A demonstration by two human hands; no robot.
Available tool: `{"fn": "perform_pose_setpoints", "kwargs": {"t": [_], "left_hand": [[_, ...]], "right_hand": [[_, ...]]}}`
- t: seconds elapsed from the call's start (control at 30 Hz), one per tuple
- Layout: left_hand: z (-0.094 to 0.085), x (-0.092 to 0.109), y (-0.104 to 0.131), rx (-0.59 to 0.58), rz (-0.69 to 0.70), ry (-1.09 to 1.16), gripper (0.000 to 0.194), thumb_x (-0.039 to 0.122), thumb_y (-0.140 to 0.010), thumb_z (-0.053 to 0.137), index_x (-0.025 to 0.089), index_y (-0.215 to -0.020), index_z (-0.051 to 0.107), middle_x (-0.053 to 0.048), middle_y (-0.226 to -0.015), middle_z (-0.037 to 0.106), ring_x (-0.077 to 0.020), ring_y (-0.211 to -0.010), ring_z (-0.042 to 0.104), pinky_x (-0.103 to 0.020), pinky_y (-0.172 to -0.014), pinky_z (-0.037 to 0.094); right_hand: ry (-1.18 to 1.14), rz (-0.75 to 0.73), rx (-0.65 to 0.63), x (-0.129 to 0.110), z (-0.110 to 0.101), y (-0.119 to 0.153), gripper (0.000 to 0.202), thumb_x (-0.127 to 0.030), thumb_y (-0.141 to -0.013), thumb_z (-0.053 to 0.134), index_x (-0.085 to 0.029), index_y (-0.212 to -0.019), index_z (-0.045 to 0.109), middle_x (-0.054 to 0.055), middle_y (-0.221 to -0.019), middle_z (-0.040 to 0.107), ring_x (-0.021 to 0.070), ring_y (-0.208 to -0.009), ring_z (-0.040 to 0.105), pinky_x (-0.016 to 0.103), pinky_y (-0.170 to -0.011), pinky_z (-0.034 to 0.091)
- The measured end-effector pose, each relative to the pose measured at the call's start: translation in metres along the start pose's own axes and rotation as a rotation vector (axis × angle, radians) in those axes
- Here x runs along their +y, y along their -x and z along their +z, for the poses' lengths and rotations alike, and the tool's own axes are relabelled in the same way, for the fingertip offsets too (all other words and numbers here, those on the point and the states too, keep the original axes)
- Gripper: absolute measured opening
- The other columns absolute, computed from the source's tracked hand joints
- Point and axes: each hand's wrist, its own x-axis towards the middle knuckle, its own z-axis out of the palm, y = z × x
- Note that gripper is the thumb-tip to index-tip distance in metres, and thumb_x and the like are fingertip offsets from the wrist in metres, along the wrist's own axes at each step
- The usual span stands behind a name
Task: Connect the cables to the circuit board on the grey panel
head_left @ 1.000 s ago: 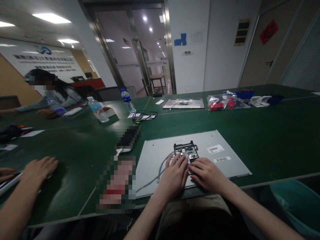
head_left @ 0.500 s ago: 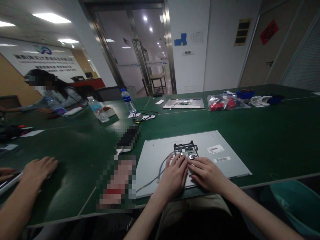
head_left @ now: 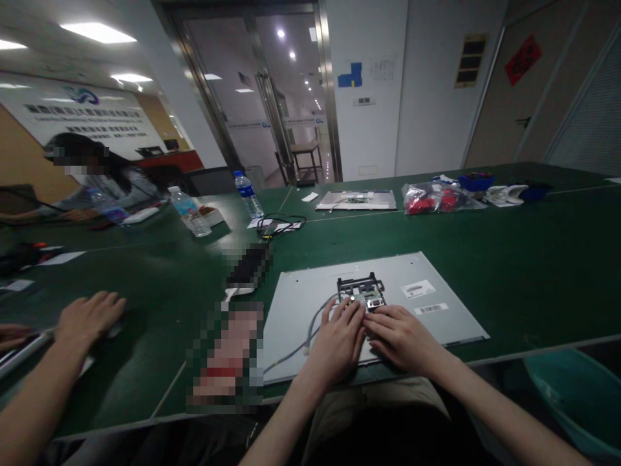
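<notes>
A pale grey flat display panel (head_left: 451, 317) lies face down on the green table in front of me. Near its middle sits a black mounting frame (head_left: 356, 281) with a small circuit board (head_left: 374, 301) carrying a metal port. My left hand (head_left: 339, 336) is closed on the board's left and near side, fingers bent over it. From the right, my right hand (head_left: 405, 333) closes on its near edge, fingertips almost meeting the left ones. Both hands cover the board's near part. A grey cable (head_left: 310, 330) curves out on the left, across the panel.
Left of the panel lie two blurred-out items and a black cable (head_left: 281, 226). Water bottles (head_left: 248, 194) stand farther back. A second panel (head_left: 356, 200) and bagged red parts (head_left: 431, 199) lie beyond. A co-worker's hand (head_left: 90, 317) rests at the left; another person sits behind.
My hands stay nearly still on the circuit board. At the left, the co-worker's hand has shifted slightly to the right and up.
</notes>
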Motion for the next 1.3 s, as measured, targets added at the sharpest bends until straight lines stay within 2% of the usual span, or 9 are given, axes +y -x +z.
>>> {"fn": "perform_pose_setpoints", "kwargs": {"t": [0.67, 1.0, 1.3], "left_hand": [[-0.0023, 0.0013, -0.0003, -0.004, -0.004, 0.008, 0.039, 0.031, -0.099, 0.044, 0.02, -0.136, 0.05, -0.007, -0.14, 0.055, -0.0259, -0.134, 0.043, -0.048, -0.117, 0.023], [-0.004, 0.0011, -0.0023, -0.029, -0.007, 0.016, 0.039, 0.033, -0.099, 0.044, 0.021, -0.135, 0.049, -0.006, -0.144, 0.052, -0.0266, -0.137, 0.04, -0.048, -0.116, 0.023], [-0.0033, 0.0, -0.0024, -0.026, 0.001, 0.013, 0.04, 0.033, -0.099, 0.043, 0.021, -0.137, 0.048, -0.006, -0.143, 0.053, -0.0254, -0.138, 0.04, -0.048, -0.117, 0.021]], "right_hand": [[-0.019, 0.012, -0.031, -0.0011, -0.0025, -0.0011, 0.038, -0.026, -0.093, 0.059, -0.017, -0.129, 0.057, 0.01, -0.122, 0.066, 0.0253, -0.113, 0.056, 0.043, -0.098, 0.047], [-0.023, 0.003, -0.011, -0.0015, -0.0002, -0.0012, 0.024, -0.024, -0.093, 0.059, -0.018, -0.116, 0.064, 0.009, -0.115, 0.069, 0.0252, -0.11, 0.057, 0.043, -0.097, 0.046], [-0.017, -0.015, -0.002, -0.0016, -0.0013, -0.0015, 0.023, -0.024, -0.091, 0.061, -0.019, -0.113, 0.064, 0.008, -0.112, 0.069, 0.0242, -0.109, 0.057, 0.041, -0.095, 0.047]]}}
